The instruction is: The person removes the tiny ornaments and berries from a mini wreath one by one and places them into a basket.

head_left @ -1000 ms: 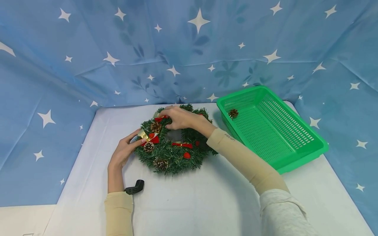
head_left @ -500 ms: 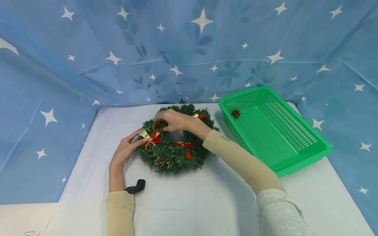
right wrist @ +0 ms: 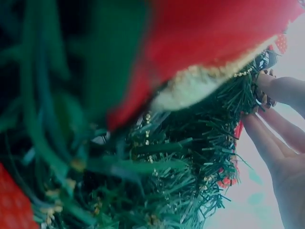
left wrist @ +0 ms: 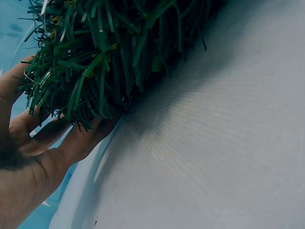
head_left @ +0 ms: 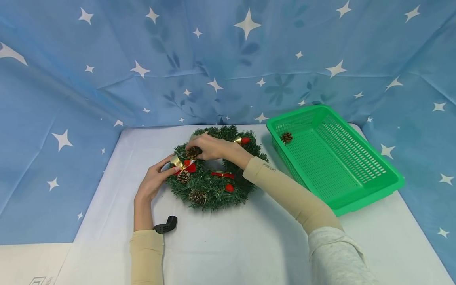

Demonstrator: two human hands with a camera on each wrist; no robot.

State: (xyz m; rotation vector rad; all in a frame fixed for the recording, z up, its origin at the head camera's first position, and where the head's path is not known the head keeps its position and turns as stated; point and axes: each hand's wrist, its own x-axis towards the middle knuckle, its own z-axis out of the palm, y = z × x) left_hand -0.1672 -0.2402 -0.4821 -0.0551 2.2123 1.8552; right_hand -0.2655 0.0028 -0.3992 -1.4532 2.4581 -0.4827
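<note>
A green Christmas wreath (head_left: 217, 194) with red bows, red berries and pine cones lies on the white table. My left hand (head_left: 153, 180) holds its left edge, thumb on top by a red and gold bow (head_left: 187, 166). In the left wrist view, fingers (left wrist: 78, 143) reach beneath the green bristles (left wrist: 95, 62). Across the wreath's centre hole reaches my right hand (head_left: 208, 146), pinching a pine cone (head_left: 193, 153) on the upper left part of the ring. The right wrist view shows fingertips (right wrist: 257, 124) around that brown cone, beside tinsel and a gold bead string (right wrist: 147, 136).
A green plastic basket (head_left: 356, 206) stands to the right, with a pine cone (head_left: 286, 137) in its far left corner. A black device (head_left: 166, 225) sits beside the left wrist. Blue star-patterned cloth (head_left: 228, 95) hangs behind and at both sides.
My right hand has moved from a red bow at the back of the wreath forward and left to the pine cone. The left hand keeps its place on the wreath's edge.
</note>
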